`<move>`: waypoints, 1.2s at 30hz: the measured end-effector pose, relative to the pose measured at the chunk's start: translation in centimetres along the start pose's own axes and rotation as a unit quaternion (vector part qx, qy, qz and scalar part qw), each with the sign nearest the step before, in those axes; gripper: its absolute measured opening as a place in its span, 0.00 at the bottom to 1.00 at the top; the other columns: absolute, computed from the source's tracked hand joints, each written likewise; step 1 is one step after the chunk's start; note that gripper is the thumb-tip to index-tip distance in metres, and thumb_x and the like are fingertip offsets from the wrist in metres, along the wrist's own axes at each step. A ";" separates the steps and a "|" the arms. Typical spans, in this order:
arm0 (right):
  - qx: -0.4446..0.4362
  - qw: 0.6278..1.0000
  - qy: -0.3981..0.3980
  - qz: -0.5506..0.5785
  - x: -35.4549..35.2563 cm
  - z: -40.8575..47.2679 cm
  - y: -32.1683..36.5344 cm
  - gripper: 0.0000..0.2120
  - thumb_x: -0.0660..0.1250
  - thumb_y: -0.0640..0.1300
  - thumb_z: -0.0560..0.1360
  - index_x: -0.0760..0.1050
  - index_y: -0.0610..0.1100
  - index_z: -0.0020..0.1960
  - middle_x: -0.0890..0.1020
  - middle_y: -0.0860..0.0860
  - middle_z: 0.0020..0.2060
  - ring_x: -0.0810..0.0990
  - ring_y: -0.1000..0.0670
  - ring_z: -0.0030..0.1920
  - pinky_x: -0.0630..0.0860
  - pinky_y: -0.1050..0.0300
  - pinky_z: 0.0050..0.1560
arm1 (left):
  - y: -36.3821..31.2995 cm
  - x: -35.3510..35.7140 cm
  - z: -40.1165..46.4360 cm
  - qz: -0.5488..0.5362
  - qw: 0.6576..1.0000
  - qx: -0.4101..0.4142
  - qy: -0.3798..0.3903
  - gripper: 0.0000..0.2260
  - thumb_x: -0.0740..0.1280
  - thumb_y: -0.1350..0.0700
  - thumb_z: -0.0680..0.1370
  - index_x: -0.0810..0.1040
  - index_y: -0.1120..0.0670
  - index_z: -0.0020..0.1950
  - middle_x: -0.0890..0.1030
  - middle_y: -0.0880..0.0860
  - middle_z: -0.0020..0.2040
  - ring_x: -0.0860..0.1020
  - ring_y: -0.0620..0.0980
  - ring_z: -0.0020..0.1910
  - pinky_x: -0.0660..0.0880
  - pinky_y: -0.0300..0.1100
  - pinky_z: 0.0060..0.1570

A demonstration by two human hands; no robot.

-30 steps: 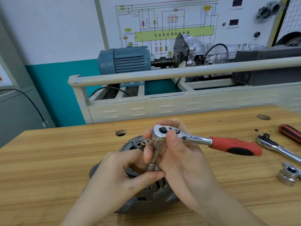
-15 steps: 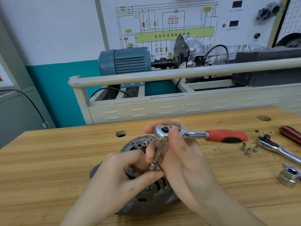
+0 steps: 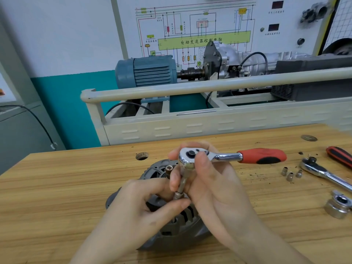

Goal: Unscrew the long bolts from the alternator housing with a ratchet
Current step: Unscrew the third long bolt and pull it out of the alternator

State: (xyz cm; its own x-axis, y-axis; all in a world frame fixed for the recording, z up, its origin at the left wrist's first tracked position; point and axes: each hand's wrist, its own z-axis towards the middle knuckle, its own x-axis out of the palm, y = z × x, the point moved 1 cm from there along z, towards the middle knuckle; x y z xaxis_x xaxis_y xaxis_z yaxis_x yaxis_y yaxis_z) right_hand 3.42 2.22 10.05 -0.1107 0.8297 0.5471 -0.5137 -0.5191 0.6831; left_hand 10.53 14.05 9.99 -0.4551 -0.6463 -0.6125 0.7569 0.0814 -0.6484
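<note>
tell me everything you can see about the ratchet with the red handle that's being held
The ratchet has a shiny chrome head with a dark centre button, a short chrome neck and a red grip with a black inset. It lies roughly level above the alternator, handle pointing right. A steel extension drops from its head. The right hand grips the head; the left hand pinches the extension's lower end.

Bare wooden workbench (image 3: 57, 187) is lying open toward the left edge. Toward the right edge, three small sockets (image 3: 290, 173), a second ratchet (image 3: 323, 171) and a large socket (image 3: 339, 206) are crowding the surface. The alternator (image 3: 171, 225) is blocking the middle near the front edge.
</note>
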 end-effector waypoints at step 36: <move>-0.006 1.000 0.014 0.001 0.1 -0.2 -0.3 0.13 0.74 0.55 0.65 0.78 0.50 0.44 0.81 0.49 0.34 0.78 0.52 0.34 0.76 0.60 0.36 | 0.3 0.0 0.1 -0.006 0.999 -0.026 0.038 0.17 0.64 0.40 0.68 0.79 0.53 0.39 0.81 0.50 0.35 0.78 0.46 0.36 0.75 0.40 0.38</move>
State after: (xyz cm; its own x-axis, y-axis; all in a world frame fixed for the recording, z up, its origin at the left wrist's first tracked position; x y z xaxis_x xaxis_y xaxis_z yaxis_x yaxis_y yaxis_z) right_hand 3.42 2.49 9.80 -0.1343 0.8345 0.5344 -0.5231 -0.5178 0.6770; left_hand 10.81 14.01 9.83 -0.4999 -0.5880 -0.6359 0.7271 0.1141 -0.6770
